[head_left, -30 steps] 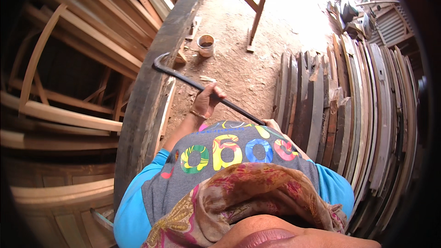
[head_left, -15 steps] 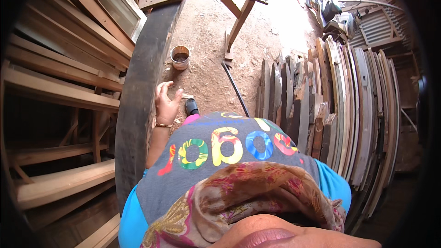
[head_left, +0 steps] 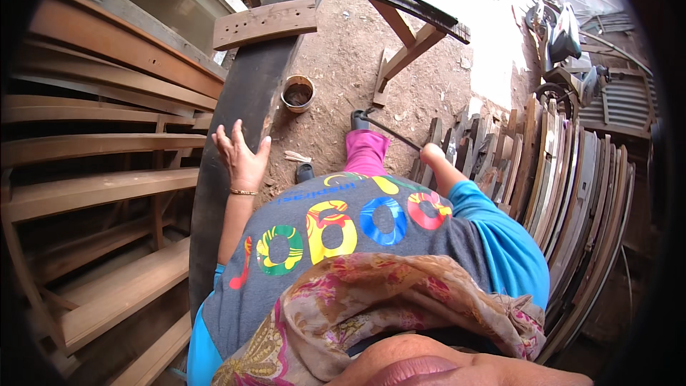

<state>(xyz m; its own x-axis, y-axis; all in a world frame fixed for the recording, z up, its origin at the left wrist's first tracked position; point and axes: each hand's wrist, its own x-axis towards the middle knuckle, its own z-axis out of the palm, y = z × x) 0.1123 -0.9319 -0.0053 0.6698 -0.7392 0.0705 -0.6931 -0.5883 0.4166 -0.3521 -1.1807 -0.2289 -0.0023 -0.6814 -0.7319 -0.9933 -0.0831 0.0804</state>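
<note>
A long dark plank (head_left: 250, 93) runs along my left side, away from me. Over its near right edge my left hand (head_left: 241, 161) lies with fingers spread and holds nothing. My right hand (head_left: 433, 155) is at the right of my body, closed round the end of a thin black crowbar (head_left: 391, 131) with a bent far tip. Its fingers are only partly seen. The crowbar slants down toward my shoe (head_left: 359, 121). A short board with holes (head_left: 264, 23) lies across the plank's far part.
A bucket of dark contents (head_left: 297, 94) stands on the dirt floor by the plank. Beyond it is a wooden trestle (head_left: 407, 50). Stacked timber frames (head_left: 107, 143) line the left; upright boards (head_left: 550, 179) lean at the right. Motorbikes (head_left: 564, 43) stand at the far right.
My left hand has risen from beside the plank's edge onto it, its fingers spreading. My right hand has come into view with the crowbar, which now tilts more sideways.
</note>
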